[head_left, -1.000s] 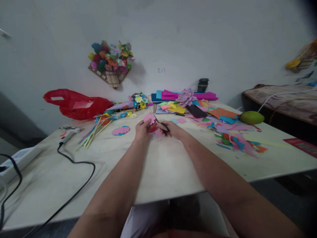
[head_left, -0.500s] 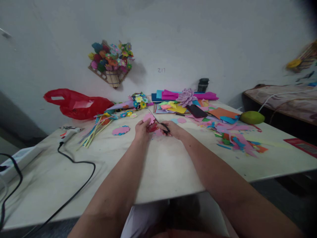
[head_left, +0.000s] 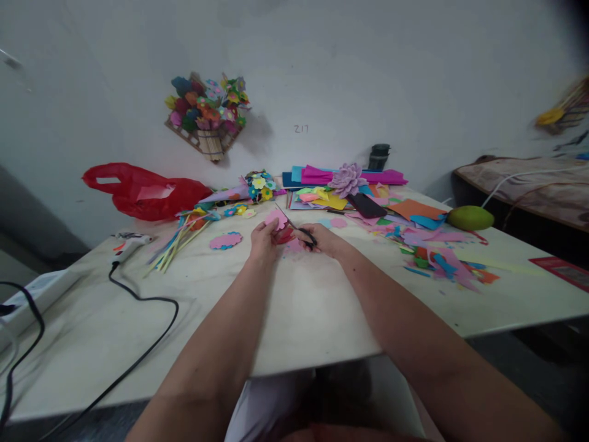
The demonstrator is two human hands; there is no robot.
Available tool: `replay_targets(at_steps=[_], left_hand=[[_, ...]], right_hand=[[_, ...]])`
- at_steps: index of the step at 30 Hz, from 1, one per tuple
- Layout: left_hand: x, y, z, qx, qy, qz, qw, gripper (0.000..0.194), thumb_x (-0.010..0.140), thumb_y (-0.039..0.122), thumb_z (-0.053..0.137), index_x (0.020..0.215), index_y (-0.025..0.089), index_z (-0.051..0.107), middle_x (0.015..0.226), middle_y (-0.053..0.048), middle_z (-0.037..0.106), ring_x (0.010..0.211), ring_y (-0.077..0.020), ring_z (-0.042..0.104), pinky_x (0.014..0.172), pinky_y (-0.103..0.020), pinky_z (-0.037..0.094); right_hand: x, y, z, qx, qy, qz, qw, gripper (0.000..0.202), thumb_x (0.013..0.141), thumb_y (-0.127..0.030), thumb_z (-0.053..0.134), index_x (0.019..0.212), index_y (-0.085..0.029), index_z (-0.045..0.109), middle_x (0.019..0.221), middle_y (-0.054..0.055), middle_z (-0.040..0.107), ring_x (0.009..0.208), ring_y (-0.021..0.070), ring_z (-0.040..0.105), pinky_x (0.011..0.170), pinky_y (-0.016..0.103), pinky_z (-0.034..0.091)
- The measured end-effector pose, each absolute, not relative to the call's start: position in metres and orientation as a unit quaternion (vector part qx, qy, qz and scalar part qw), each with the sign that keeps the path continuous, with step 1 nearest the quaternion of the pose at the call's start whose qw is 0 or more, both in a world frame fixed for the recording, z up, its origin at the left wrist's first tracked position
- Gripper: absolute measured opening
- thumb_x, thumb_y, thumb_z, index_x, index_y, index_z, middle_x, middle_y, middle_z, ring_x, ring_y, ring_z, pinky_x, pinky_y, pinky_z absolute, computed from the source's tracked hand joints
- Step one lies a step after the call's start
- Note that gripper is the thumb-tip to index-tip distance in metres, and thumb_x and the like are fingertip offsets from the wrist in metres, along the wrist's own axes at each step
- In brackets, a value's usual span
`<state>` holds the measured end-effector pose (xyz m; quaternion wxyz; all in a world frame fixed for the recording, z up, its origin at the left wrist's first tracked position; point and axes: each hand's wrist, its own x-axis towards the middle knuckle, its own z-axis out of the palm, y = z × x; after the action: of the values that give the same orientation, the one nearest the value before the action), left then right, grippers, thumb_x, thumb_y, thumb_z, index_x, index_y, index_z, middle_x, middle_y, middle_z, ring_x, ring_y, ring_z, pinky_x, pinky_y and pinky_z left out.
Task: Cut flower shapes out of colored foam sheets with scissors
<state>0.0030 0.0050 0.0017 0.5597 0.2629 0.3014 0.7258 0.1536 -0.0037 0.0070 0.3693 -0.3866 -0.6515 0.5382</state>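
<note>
My left hand pinches a pink piece of craft paper with a scalloped edge. In my right hand is a pair of scissors with black handles, its blades pointing up and left at the edge of the pink piece. Something red lies just under the hands, partly hidden. Small pink scraps rest on the table below them. To the left lies a pink scalloped disc with blue edging. Pale blue and pink round pieces lie beyond my right hand.
On the left are a glue gun with a black cord, a power strip, a red plastic bag and thin sticks. Coloured scraps, a dark phone and a green fruit-like object are on the right.
The pink piece has turned slightly in my left hand against the scissor blades. Both hands stay in nearly the same place; the whole view has shifted a little.
</note>
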Motion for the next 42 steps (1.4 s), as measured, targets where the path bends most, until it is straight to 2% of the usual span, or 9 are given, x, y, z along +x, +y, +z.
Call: replay_targets(at_steps=[6,12,18,24,29,36,42], left_hand=[[0.001,0.006,0.000,0.265,0.298,0.728,0.558,0.019,0.067,0.005,0.071,0.067,0.014,0.055,0.059,0.001,0.060,0.056,-0.0116,0.064,0.067,-0.029,0.058],[-0.001,0.006,-0.001,0.269,0.305,0.723,0.559,0.021,0.066,0.007,0.073,0.066,0.014,0.053,0.056,0.003,0.058,0.052,-0.0094,0.061,0.064,-0.027,0.057],[-0.002,0.006,-0.002,0.274,0.304,0.720,0.560,0.021,0.066,0.008,0.074,0.066,0.014,0.054,0.059,0.001,0.060,0.054,-0.0108,0.062,0.066,-0.028,0.056],[-0.003,0.008,-0.002,0.277,0.306,0.714,0.566,0.017,0.067,0.009,0.073,0.070,0.014,0.057,0.062,-0.001,0.064,0.055,-0.0124,0.063,0.060,-0.026,0.056],[-0.005,0.009,-0.004,0.270,0.313,0.720,0.557,0.022,0.068,0.010,0.073,0.067,0.016,0.052,0.059,0.000,0.063,0.054,-0.0130,0.064,0.063,-0.028,0.057],[-0.004,0.007,-0.002,0.269,0.325,0.719,0.553,0.025,0.072,0.016,0.072,0.065,0.016,0.048,0.064,-0.002,0.065,0.065,-0.0162,0.068,0.066,-0.029,0.056],[-0.003,0.007,-0.001,0.259,0.327,0.722,0.552,0.019,0.077,0.013,0.064,0.065,0.016,0.050,0.065,-0.003,0.065,0.068,-0.0175,0.069,0.067,-0.030,0.056]], right_hand=[[0.156,0.000,0.004,-0.379,-0.660,0.541,0.358,0.021,0.084,-0.035,0.061,0.078,-0.015,0.058,0.052,-0.004,0.052,0.037,0.0046,0.043,0.029,0.015,0.019],[0.155,-0.003,0.007,-0.389,-0.656,0.546,0.347,0.021,0.084,-0.033,0.060,0.075,-0.015,0.057,0.050,-0.004,0.051,0.035,0.0044,0.042,0.029,0.015,0.020],[0.156,-0.005,0.009,-0.385,-0.654,0.554,0.342,0.020,0.082,-0.033,0.061,0.075,-0.015,0.057,0.050,-0.005,0.051,0.035,0.0045,0.042,0.028,0.016,0.017],[0.156,-0.007,0.012,-0.391,-0.649,0.561,0.334,0.020,0.082,-0.031,0.060,0.071,-0.015,0.056,0.048,-0.004,0.050,0.033,0.0041,0.041,0.027,0.016,0.017],[0.154,-0.008,0.013,-0.403,-0.645,0.561,0.327,0.022,0.083,-0.028,0.060,0.067,-0.015,0.054,0.048,-0.004,0.051,0.033,0.0044,0.041,0.027,0.016,0.017],[0.153,-0.010,0.015,-0.412,-0.647,0.557,0.319,0.024,0.082,-0.029,0.062,0.065,-0.015,0.054,0.047,-0.004,0.050,0.033,0.0039,0.040,0.028,0.016,0.018],[0.154,-0.007,0.012,-0.415,-0.649,0.559,0.307,0.027,0.080,-0.033,0.064,0.063,-0.015,0.054,0.048,-0.004,0.051,0.034,0.0041,0.041,0.030,0.016,0.021]])
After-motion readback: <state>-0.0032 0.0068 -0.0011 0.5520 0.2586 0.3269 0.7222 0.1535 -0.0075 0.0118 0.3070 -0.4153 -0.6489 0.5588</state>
